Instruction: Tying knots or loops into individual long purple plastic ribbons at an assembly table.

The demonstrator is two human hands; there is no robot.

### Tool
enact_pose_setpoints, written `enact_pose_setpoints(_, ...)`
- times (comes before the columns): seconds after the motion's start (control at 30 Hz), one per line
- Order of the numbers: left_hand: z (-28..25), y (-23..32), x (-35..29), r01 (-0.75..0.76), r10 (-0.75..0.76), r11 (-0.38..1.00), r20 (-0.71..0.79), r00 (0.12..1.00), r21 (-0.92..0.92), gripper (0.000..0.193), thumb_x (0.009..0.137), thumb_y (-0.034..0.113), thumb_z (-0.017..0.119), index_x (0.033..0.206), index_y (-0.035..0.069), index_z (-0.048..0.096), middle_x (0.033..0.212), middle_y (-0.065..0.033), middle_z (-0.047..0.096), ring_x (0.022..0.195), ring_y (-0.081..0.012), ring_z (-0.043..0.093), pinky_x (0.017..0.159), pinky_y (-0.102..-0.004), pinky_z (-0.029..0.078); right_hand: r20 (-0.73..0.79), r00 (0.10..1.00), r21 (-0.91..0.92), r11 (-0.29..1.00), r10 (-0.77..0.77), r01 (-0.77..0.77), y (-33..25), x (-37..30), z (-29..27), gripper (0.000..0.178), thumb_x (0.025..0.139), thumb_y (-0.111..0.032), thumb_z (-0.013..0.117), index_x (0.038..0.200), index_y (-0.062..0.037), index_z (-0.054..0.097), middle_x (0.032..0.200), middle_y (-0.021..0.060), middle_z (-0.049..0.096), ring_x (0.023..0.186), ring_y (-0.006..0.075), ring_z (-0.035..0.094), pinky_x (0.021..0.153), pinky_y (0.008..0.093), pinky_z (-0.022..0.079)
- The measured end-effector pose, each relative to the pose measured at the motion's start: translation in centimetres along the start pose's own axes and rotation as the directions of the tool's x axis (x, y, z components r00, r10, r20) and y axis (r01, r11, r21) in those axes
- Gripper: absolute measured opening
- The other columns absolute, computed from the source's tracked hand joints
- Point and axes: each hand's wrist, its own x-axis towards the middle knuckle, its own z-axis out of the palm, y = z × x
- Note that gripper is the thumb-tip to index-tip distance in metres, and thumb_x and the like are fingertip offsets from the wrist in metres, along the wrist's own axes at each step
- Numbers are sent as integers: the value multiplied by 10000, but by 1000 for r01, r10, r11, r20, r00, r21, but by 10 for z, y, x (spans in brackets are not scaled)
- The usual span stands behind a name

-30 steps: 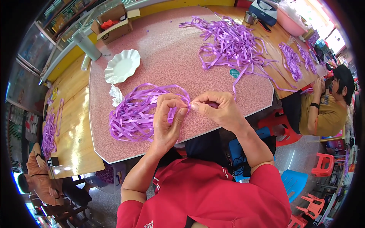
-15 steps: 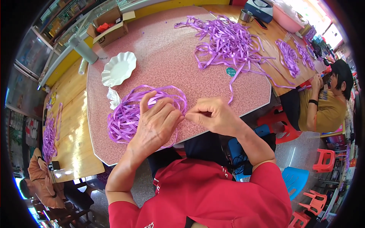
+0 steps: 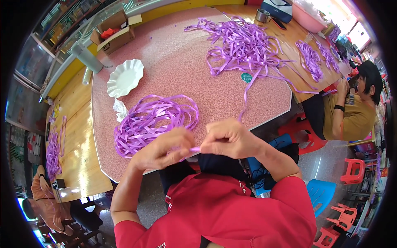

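Observation:
Between my two hands, just over the table's near edge, runs a short stretch of purple ribbon point(image 3: 195, 149). My right hand point(image 3: 228, 138) pinches it between thumb and forefinger. My left hand point(image 3: 164, 148), a little blurred, is closed on the ribbon's other side, fingers curled. Beyond my left hand lies a coiled heap of purple ribbon point(image 3: 144, 124) on the pink speckled table point(image 3: 182, 78). A larger, looser tangle of purple ribbon point(image 3: 244, 45) is spread at the far right, and one strand trails from it down toward my right hand.
A white scalloped dish point(image 3: 125, 78) and crumpled tissue point(image 3: 120, 110) lie at left, near a grey-green bottle point(image 3: 89, 60) and open cardboard box point(image 3: 115, 37). A metal cup point(image 3: 262, 16) stands at the far right. One person point(image 3: 351, 107) sits right, another point(image 3: 49, 202) left.
Both hands have come down nearer to me, toward the table's near edge. My left forefinger, raised before, is now lowered. A bit of ribbon now shows between the hands.

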Motion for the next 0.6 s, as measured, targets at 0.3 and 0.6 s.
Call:
enact_pose_setpoints(0.3, 34, -49, 100, 89, -80, 982, 60, 995, -165, 579, 897, 413, 710, 1284, 12, 552, 1280, -170, 551, 1265, -268, 486, 1065, -409, 381, -472, 871, 396, 850, -137, 348, -56, 28, -44, 229, 1016, -257, 553, 946, -43, 593, 816, 3, 517, 661, 82, 452, 603, 228, 378)
enact_pose_setpoints(0.6, 25, -30, 47, 158, -297, 823, -176, 938, -546, 460, 934, 235, 675, 1311, 14, 534, 1232, -99, 608, 1156, -211, 585, 1017, -387, 435, -738, 669, 555, 643, 88, 527, -13, -9, -137, 194, 1031, -219, 522, 1032, -40, 597, 782, -1, 482, 628, 85, 429, 594, 226, 383)
